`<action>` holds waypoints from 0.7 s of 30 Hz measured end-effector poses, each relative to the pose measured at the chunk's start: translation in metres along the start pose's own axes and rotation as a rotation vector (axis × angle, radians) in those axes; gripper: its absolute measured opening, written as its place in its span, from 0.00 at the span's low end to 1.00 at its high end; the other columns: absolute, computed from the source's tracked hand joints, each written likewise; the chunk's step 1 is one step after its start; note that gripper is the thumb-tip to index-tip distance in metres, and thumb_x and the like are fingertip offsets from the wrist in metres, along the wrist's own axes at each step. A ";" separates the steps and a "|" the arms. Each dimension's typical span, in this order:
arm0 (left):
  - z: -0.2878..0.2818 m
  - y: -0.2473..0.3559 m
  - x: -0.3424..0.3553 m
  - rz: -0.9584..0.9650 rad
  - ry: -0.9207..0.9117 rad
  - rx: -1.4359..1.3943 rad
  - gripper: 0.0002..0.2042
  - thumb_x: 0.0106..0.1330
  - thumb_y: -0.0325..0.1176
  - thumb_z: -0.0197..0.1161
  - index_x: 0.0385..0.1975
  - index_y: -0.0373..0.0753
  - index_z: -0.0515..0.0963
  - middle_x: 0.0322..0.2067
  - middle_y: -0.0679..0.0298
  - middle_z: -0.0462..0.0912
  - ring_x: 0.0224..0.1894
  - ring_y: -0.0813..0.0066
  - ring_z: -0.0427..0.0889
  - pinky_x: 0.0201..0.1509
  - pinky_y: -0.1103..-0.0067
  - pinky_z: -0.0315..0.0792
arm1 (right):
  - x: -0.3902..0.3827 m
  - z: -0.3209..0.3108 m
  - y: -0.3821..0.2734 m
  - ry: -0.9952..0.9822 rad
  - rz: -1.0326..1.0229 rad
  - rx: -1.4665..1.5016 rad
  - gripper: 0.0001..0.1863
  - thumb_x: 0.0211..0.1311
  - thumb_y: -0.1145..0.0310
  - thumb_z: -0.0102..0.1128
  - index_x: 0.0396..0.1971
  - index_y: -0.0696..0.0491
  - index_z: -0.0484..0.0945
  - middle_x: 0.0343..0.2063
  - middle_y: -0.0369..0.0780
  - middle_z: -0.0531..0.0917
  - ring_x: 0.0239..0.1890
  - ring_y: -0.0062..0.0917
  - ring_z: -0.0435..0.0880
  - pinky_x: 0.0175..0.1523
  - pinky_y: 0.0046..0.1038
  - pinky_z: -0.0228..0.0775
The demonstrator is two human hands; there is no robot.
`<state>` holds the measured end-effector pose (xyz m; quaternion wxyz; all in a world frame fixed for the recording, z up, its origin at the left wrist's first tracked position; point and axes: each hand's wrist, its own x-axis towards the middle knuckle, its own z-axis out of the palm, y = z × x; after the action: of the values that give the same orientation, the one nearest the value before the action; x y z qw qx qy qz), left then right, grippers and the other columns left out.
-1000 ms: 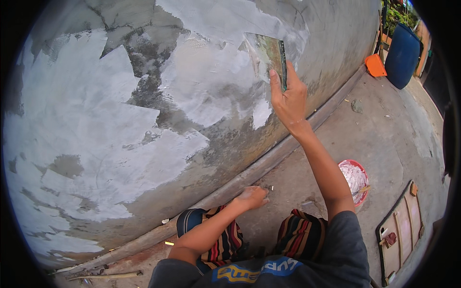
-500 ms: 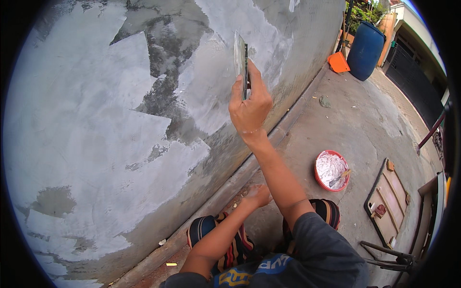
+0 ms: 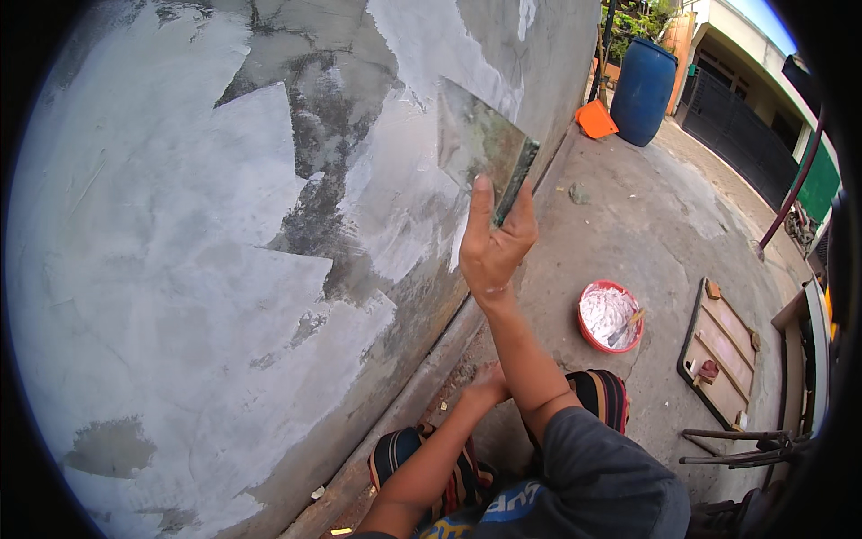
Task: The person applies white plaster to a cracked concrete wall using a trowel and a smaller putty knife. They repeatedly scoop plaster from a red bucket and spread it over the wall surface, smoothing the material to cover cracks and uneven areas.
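My right hand (image 3: 498, 242) grips a flat rectangular putty scraper (image 3: 485, 144) by its dark thick edge, thumb on the broad face. The blade is smeared and tilted up, in front of the grey wall (image 3: 359, 54); whether it touches the wall I cannot tell. Patches of pale putty (image 3: 180, 225) cover much of that wall, with darker bare areas between them. My left hand (image 3: 488, 384) rests low between my knees, its fingers hidden behind my right forearm. To the right on the ground stands a red bowl (image 3: 585, 334) of white putty (image 3: 606, 310) with a small tool in it.
A framed board (image 3: 723, 350) with wooden strips lies on the concrete at the right. Beyond are a blue barrel (image 3: 644, 90) and an orange dustpan (image 3: 595, 119) beside the wall. A low ledge (image 3: 404, 386) runs along the wall's foot. Dark metal bars (image 3: 736, 449) stick in at lower right.
The scraper has turned from edge-on to showing its broad face, and my right hand has moved slightly right and down. The whole view has shifted a little; my left hand stays low.
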<state>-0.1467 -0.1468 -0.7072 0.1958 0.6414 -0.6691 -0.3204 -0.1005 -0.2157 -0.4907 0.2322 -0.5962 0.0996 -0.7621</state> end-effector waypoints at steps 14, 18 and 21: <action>-0.013 -0.002 -0.004 -0.112 -0.122 0.137 0.24 0.65 0.46 0.58 0.54 0.35 0.70 0.50 0.43 0.75 0.57 0.47 0.73 0.61 0.58 0.64 | 0.064 0.002 0.025 -0.222 -0.207 0.101 0.13 0.58 0.82 0.55 0.42 0.57 0.81 0.38 0.39 0.85 0.40 0.19 0.81 0.49 0.19 0.69; -0.011 0.002 -0.001 -0.107 -0.123 0.153 0.23 0.64 0.46 0.58 0.53 0.35 0.70 0.49 0.44 0.76 0.56 0.46 0.73 0.60 0.59 0.64 | 0.051 0.005 0.024 -0.222 -0.241 0.052 0.16 0.55 0.85 0.52 0.42 0.57 0.81 0.40 0.41 0.85 0.43 0.22 0.83 0.49 0.21 0.71; -0.011 0.001 0.001 -0.102 -0.138 0.136 0.24 0.64 0.45 0.58 0.53 0.35 0.70 0.48 0.43 0.76 0.55 0.46 0.73 0.60 0.59 0.65 | 0.040 0.010 0.026 -0.213 -0.225 0.095 0.18 0.51 0.86 0.53 0.43 0.57 0.80 0.41 0.42 0.85 0.44 0.25 0.83 0.50 0.23 0.72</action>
<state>-0.1406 -0.1494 -0.6988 0.0888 0.6627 -0.6678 -0.3271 -0.0916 -0.2561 -0.4645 0.1828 -0.6693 -0.0293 -0.7196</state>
